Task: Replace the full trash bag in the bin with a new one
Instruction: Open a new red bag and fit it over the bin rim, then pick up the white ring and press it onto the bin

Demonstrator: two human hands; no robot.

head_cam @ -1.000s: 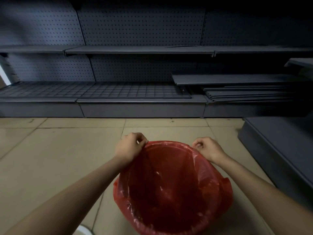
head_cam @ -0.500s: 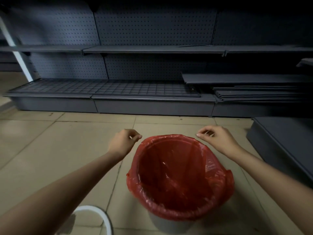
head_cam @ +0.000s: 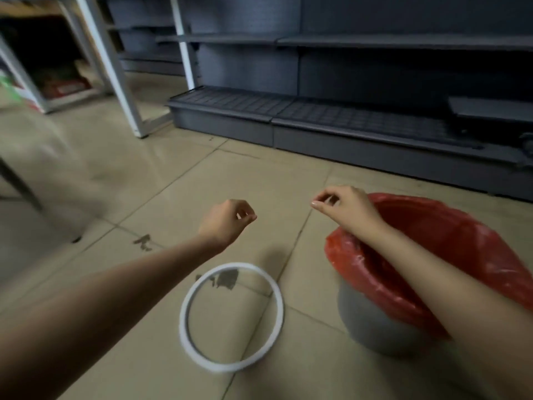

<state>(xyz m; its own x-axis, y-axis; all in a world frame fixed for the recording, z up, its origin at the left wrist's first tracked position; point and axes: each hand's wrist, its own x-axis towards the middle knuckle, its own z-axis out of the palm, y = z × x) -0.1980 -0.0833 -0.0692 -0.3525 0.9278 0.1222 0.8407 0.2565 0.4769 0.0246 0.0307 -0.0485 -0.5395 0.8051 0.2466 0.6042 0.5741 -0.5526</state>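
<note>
A translucent red bag with pale glossy highlights lines a plain grey bin, its folded-over edge a brighter red than the dark red inside. A plain white ring lies on a floor of beige tiles crossed by thin dark joint lines and marked with a few dark brown-grey smudges. The shelves are dark blue-grey, the lowest one carrying a fine grid pattern, and the frame to the left is white.
</note>
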